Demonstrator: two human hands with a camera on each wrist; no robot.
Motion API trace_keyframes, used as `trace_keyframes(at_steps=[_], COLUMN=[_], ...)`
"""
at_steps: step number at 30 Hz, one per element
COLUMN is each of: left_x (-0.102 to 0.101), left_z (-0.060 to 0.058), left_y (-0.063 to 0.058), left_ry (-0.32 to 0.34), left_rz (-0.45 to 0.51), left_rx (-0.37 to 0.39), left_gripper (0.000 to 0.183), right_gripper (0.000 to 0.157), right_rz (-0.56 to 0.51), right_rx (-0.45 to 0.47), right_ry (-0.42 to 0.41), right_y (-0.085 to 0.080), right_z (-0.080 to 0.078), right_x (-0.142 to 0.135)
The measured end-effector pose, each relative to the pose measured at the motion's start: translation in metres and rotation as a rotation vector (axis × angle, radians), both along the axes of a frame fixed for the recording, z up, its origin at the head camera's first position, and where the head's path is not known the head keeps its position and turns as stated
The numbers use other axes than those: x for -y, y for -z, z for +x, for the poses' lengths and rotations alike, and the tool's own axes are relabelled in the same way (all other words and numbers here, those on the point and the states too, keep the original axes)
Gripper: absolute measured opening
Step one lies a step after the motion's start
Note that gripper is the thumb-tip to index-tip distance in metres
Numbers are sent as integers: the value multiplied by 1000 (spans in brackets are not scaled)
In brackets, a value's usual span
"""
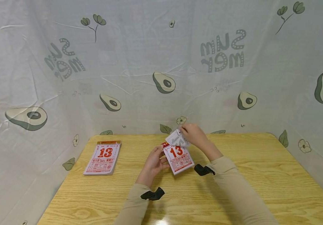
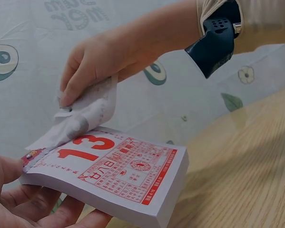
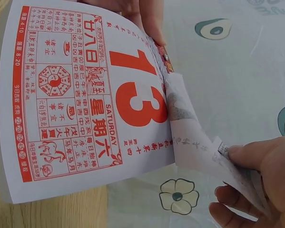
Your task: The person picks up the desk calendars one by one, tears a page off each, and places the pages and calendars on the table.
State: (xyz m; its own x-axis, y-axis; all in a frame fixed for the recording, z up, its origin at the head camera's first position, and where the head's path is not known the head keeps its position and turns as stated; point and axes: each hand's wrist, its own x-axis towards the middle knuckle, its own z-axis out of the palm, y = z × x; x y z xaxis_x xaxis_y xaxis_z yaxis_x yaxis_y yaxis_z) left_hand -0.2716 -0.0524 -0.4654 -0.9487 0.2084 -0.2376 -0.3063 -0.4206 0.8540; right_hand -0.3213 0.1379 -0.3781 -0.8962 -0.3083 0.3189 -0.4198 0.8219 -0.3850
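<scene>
A thick tear-off calendar [image 1: 178,157] with a big red 13 on its top page is tilted up off the table. My left hand [image 1: 153,162] grips its left edge near the red header, thumb on top and fingers beneath, as the left wrist view shows. Between thumb and fingers my right hand [image 1: 192,134] pinches a thin calendar page [image 3: 199,137], folded back over the header. In the right wrist view that page still meets the pad along its top edge, and grey print shows through it.
A second tear-off calendar [image 1: 102,159], also showing 13, lies flat at the left of the wooden table [image 1: 139,147]. A pale cloth [image 1: 139,56] printed with avocados hangs behind the table and along its sides.
</scene>
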Motion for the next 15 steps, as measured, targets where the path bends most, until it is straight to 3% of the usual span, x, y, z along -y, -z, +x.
trace_keyframes(at_steps=[8, 15], left_x=[0, -2], left_z=[-1, -1], left_y=[0, 2], left_ry=[1, 17], left_rz=[-9, -16], left_rx=[7, -7], left_gripper=[29, 33], right_gripper=[15, 13], right_rz=[33, 47], right_rx=[-81, -129], right_ry=[-61, -47], right_y=[1, 0], right_z=[-2, -1], right_x=[-4, -4])
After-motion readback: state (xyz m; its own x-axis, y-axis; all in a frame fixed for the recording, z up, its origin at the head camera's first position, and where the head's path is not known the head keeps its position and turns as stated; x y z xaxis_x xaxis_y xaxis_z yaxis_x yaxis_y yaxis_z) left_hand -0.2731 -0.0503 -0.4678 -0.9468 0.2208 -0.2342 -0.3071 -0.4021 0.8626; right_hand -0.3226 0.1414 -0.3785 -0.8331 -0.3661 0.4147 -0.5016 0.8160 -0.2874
